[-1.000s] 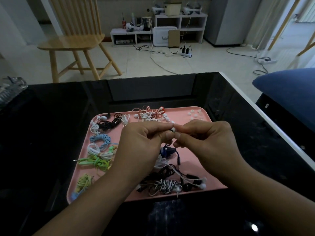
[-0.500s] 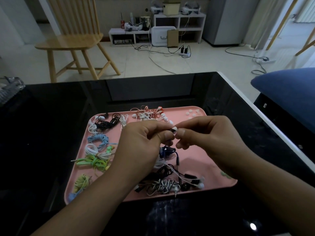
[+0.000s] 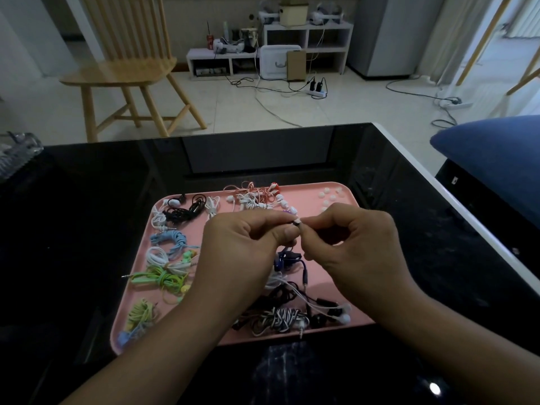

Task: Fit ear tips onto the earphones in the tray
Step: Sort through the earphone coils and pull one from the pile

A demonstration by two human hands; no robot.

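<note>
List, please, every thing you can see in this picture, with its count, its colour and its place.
tray: one, pink, on the table
table: one, black and glossy, fills the foreground
earphones: many coiled sets I cannot count, green, blue, white, black, red and striped, in the tray
loose ear tips: a small cluster, white, far right corner of the tray
chair: one, wooden, on the floor behind the table
shelf: one, white, at the far wall
power strip: one, white, on the floor
cushion: one, blue, right of the table
left hand: pinches a small dark earbud above the tray
right hand: pinches a small white piece against that earbud
</note>
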